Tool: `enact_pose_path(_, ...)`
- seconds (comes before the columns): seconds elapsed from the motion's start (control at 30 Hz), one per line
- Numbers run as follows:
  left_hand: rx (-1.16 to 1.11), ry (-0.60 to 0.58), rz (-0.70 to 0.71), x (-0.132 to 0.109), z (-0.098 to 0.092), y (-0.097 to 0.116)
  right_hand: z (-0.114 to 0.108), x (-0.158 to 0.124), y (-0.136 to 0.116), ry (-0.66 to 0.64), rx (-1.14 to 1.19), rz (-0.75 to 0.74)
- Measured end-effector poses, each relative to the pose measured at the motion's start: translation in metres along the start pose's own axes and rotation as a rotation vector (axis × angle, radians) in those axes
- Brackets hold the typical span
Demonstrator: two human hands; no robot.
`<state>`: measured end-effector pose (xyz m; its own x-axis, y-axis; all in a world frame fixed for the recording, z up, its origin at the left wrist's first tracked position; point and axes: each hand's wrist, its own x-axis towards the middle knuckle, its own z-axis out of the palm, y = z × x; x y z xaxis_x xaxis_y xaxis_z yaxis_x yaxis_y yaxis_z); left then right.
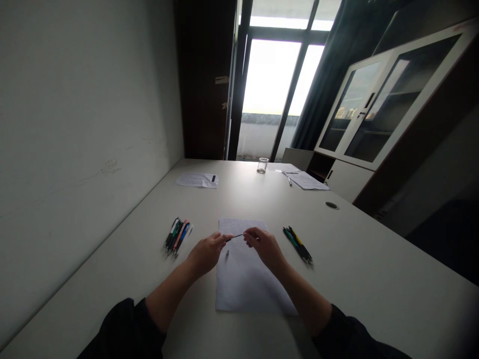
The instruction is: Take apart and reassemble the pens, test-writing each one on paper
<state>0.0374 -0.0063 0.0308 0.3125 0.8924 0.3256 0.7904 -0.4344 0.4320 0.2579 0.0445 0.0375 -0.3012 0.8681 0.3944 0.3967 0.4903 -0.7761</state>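
Both my hands hover over a white sheet of paper [245,279] lying on the grey table [374,269]. My left hand [207,253] and my right hand [264,246] are closed on the two ends of a thin dark pen part [235,236], held level between them. A small pale piece [226,254] lies on the paper just below my left hand. A bunch of coloured pens [177,236] lies left of the paper. Another bunch of dark, green and yellow pens [298,244] lies to its right.
Farther back on the table are a sheet of paper [197,180], a clear glass [262,165], and more papers with a pen [302,179]. A cable hole [331,205] sits at the right. A wall runs along the left; a glass-door cabinet [377,104] stands at the right.
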Motion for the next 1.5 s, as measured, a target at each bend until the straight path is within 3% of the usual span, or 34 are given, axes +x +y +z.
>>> enact_pose_path(0.17, 0.039, 0.020, -0.030, 0.000, 0.000, -0.001, -0.002, 0.001, 0.002, 0.064, -0.011, 0.016)
enact_pose_path(0.33, 0.069, 0.053, -0.092, 0.000, -0.001, -0.004, -0.002, 0.000, 0.001, 0.048, -0.061, -0.041)
enact_pose_path(0.63, 0.083, 0.081, -0.160, -0.001, -0.001, -0.006, 0.005, -0.009, -0.002, -0.182, -0.286, -0.281)
enact_pose_path(0.93, 0.080, 0.064, -0.161, 0.000, 0.002, -0.008, 0.014, -0.011, 0.001, -0.293, -0.389, -0.415)
enact_pose_path(1.13, 0.074, 0.063, -0.161, -0.001, 0.002, -0.007, 0.014, -0.012, -0.001, -0.393, -0.414, -0.457)
enact_pose_path(1.5, 0.072, 0.047, -0.171, 0.000, 0.000, -0.005, 0.012, -0.011, -0.001, -0.429, -0.406, -0.472)
